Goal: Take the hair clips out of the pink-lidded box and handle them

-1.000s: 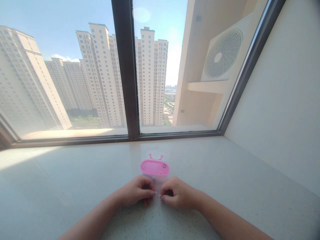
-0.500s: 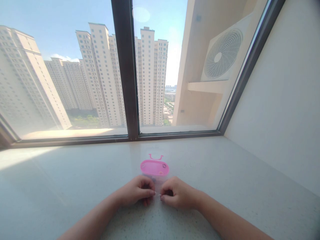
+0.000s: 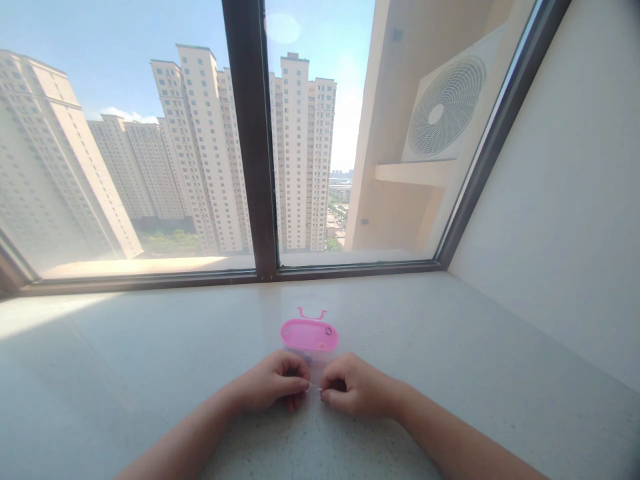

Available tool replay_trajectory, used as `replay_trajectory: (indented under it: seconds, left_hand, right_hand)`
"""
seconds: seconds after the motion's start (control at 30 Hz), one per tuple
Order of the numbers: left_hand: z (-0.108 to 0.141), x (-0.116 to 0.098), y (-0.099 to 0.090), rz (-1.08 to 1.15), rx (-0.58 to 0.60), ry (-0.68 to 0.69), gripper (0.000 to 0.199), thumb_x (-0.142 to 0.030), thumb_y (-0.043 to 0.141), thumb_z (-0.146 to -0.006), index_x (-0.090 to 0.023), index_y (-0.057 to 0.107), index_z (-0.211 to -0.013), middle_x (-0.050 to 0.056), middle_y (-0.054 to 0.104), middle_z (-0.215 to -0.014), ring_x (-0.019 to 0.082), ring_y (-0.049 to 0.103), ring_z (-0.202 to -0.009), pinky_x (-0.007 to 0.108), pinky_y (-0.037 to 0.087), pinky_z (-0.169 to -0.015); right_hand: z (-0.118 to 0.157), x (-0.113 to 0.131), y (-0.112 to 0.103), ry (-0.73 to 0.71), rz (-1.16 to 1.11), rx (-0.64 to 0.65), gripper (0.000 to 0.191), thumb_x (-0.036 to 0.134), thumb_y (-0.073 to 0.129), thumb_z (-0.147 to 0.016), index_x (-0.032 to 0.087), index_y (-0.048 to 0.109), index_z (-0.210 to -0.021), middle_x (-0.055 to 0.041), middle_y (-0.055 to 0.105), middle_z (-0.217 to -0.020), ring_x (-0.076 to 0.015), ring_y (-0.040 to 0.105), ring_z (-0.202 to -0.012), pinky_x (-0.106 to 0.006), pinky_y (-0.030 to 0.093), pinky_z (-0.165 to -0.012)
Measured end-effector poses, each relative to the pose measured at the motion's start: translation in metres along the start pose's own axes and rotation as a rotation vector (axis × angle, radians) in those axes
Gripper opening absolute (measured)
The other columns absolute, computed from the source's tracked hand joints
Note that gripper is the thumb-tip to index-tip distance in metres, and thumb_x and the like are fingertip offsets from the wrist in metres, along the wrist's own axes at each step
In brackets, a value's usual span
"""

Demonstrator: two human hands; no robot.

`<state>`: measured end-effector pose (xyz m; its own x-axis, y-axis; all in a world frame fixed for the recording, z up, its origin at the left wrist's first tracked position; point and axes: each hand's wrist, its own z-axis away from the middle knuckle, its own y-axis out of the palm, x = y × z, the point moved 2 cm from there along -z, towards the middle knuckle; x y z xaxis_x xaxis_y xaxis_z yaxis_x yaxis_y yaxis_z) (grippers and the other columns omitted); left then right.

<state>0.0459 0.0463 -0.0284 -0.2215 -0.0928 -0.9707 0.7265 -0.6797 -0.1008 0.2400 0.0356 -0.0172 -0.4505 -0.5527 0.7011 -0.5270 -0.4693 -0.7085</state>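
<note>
A small transparent plastic box stands on the stone windowsill, with a pink oval panel on top and a pink loop handle at its far side. My left hand and my right hand rest curled at the box's near edge, fingertips almost meeting. A tiny pale speck shows between them, too small to identify. Whether either hand holds it, I cannot tell. The hands hide the box's front corners.
The speckled sill ends at a dark window frame beyond the box and at a pale wall on the right. Behind the glass are high-rise towers and an outdoor air-conditioning unit.
</note>
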Motion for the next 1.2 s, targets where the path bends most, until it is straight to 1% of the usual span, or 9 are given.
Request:
replay_trajectory:
  seconds: [0.3, 0.63, 0.73, 0.87, 0.93, 1.2]
  left_hand:
    - [-0.0003, -0.0022, -0.0001, 0.007, 0.0, -0.008, 0.027, -0.04, 0.068, -0.073, -0.014, 0.061, -0.073, -0.001, 0.058, -0.057, 0.012, 0.056, -0.052, 0.023, 0.044, -0.051]
    - [0.001, -0.0037, 0.0009, 0.008, -0.001, -0.015, 0.028, -0.04, 0.068, -0.073, -0.014, 0.062, -0.073, -0.002, 0.058, -0.056, 0.012, 0.056, -0.052, 0.022, 0.044, -0.052]
    - [0.0019, -0.0044, 0.0012, 0.008, 0.001, -0.015, 0.027, -0.04, 0.068, -0.074, -0.013, 0.062, -0.072, -0.001, 0.057, -0.056, 0.011, 0.056, -0.053, 0.021, 0.044, -0.052]
    - [0.0021, -0.005, 0.0014, 0.012, 0.004, -0.02, 0.027, -0.039, 0.068, -0.073, -0.013, 0.062, -0.072, -0.001, 0.058, -0.058, 0.011, 0.056, -0.052, 0.022, 0.044, -0.051]
    - [0.002, -0.0052, 0.0014, 0.014, 0.004, -0.019, 0.027, -0.039, 0.068, -0.073, -0.013, 0.062, -0.072, -0.001, 0.058, -0.058, 0.011, 0.056, -0.052, 0.022, 0.045, -0.052]
    - [0.003, -0.0057, 0.0022, -0.008, -0.004, -0.015, 0.03, -0.042, 0.069, -0.073, -0.013, 0.061, -0.072, -0.002, 0.057, -0.057, 0.011, 0.055, -0.052, 0.023, 0.044, -0.051]
  right_hand:
    - [-0.0012, 0.0004, 0.0001, 0.001, 0.0, 0.002, 0.01, 0.012, 0.054, -0.072, 0.012, 0.062, -0.065, 0.0065, 0.035, -0.053, -0.0047, 0.031, -0.049, -0.017, 0.023, -0.046]
    - [-0.0007, 0.0006, -0.0004, 0.001, -0.001, 0.006, 0.013, 0.012, 0.054, -0.072, 0.012, 0.065, -0.067, 0.0062, 0.035, -0.053, -0.0053, 0.031, -0.05, -0.017, 0.024, -0.047]
    - [-0.0011, 0.0005, 0.0004, 0.003, -0.002, 0.004, 0.014, 0.012, 0.053, -0.072, 0.012, 0.067, -0.07, 0.0058, 0.038, -0.053, -0.0057, 0.033, -0.05, -0.018, 0.025, -0.047]
    - [-0.0016, 0.0002, 0.0016, 0.007, -0.01, 0.012, 0.021, 0.008, 0.051, -0.069, 0.013, 0.071, -0.075, 0.0041, 0.048, -0.055, -0.0064, 0.038, -0.051, -0.017, 0.029, -0.05]
    - [-0.0015, 0.0002, 0.0016, 0.006, -0.011, 0.015, 0.023, 0.008, 0.051, -0.068, 0.013, 0.071, -0.076, 0.0035, 0.05, -0.056, -0.0066, 0.039, -0.051, -0.018, 0.03, -0.051]
    - [-0.0006, -0.0002, 0.0009, 0.011, -0.003, 0.02, 0.022, 0.007, 0.051, -0.068, 0.013, 0.071, -0.075, 0.0045, 0.047, -0.056, -0.0061, 0.037, -0.052, -0.017, 0.028, -0.051]
